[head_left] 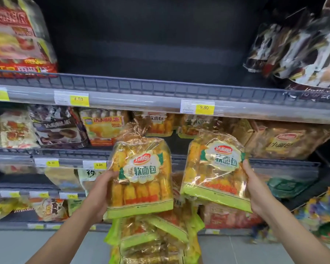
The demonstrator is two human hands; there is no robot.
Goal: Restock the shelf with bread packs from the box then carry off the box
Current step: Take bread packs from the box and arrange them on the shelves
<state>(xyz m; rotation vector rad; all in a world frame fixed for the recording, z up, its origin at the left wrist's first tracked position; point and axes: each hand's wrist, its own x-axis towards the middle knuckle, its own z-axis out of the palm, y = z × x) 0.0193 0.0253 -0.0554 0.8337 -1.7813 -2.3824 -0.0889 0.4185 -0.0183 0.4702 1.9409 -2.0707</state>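
Note:
Two yellow-and-green bread packs are held up in front of the shelves. My left hand [101,193] grips the left bread pack [141,176] by its left edge. My right hand [255,187] grips the right bread pack [215,168] by its right edge, tilted slightly. Below them lies a pile of several more bread packs [154,239]; the box under them is hidden. Matching packs stand on the middle shelf [160,122] behind. The top shelf [151,86] has a wide bare stretch in its middle.
Red snack bags [17,39] fill the top shelf's left end and dark brown bags [297,54] its right end. Price tags [197,107] line the shelf rails. Other pastry packs crowd the lower shelves [55,128]. Grey floor [46,244] runs below.

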